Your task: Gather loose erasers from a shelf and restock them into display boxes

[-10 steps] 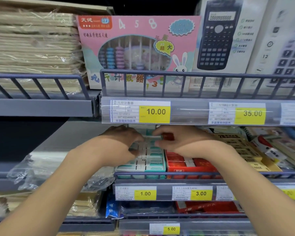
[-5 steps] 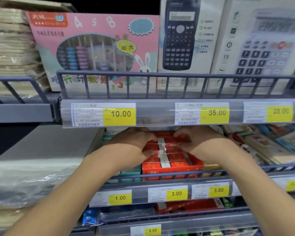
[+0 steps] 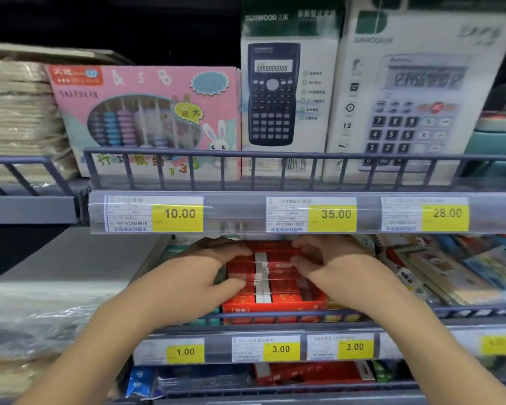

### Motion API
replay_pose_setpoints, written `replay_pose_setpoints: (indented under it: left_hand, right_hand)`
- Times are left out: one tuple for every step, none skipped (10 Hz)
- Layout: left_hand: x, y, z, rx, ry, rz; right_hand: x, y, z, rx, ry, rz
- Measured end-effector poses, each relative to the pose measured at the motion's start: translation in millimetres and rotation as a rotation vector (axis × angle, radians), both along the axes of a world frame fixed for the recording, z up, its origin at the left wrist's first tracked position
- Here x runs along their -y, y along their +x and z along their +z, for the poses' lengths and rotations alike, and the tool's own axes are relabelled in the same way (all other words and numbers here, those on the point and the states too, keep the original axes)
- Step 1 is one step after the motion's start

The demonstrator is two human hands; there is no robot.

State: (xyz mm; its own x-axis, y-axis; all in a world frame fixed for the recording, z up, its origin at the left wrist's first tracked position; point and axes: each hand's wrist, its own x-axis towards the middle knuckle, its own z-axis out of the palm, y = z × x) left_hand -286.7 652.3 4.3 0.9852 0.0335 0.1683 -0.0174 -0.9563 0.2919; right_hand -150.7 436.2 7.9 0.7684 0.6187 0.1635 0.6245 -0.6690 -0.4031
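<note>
Head view: stationery shop shelves, price tags (image 3: 178,213) along the rails. Shifted rightward since a second ago, from teal erasers to the red display box (image 3: 275,299). Packed with rows of red-sleeved erasers (image 3: 284,285), seemingly being straightened. Left hand (image 3: 187,276) and right hand (image 3: 330,267) curled, fingertips pinching erasers inside.

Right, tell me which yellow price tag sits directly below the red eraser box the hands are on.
The middle 3.00 tag on the lower rail, marked AD10. The 1.00 tag lies left of the red eraser box; the other 3.00 tag lies right.
</note>
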Motion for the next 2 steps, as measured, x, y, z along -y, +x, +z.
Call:
replay_pose_setpoints:
  left_hand:
    - [-1, -38, 13, 0.124, -0.135, -0.032]
    - [-8, -78, 19, 0.298, -0.331, -0.039]
  right_hand:
    - [37, -13, 6, -0.022, 0.082, 0.028]
    - [74, -29, 15, -0.07, 0.233, 0.044]
